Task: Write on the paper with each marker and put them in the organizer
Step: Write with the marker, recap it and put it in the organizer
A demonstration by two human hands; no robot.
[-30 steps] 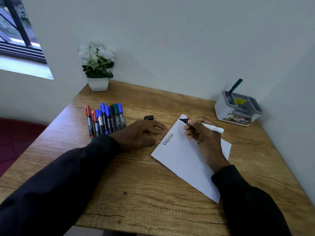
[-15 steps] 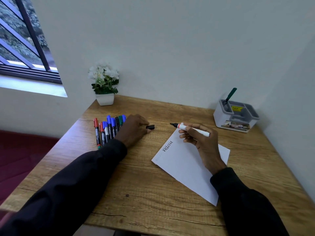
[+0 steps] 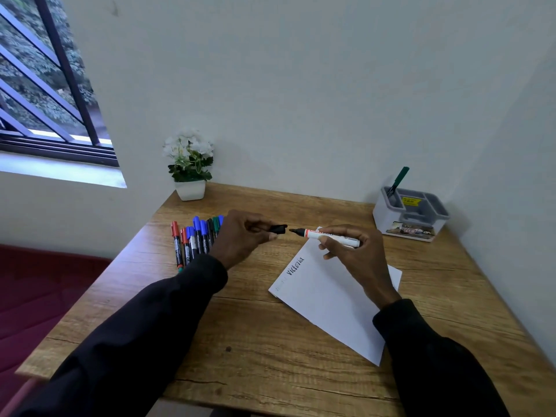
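Observation:
My right hand (image 3: 358,254) grips a white marker (image 3: 326,235) with a black tip pointing left, lifted above the top corner of the white paper (image 3: 334,299). The paper lies on the desk and bears the word "Victoria". My left hand (image 3: 240,236) pinches the black cap (image 3: 278,229), its mouth a small gap from the marker's tip. Several red, blue, black and green markers (image 3: 195,240) lie in a row left of my left hand. The grey organizer (image 3: 410,213) stands at the back right with a green marker (image 3: 398,179) upright in it.
A white pot of white flowers (image 3: 190,168) stands at the desk's back left corner. Walls close the desk (image 3: 270,350) at the back and right. A window is at the upper left, with a dark red floor below the desk's left edge.
My left hand left the paper, reached the black cap on the desk and lifted it. My right hand raised the marker off the paper and turned its tip toward the cap. The camera tilted up.

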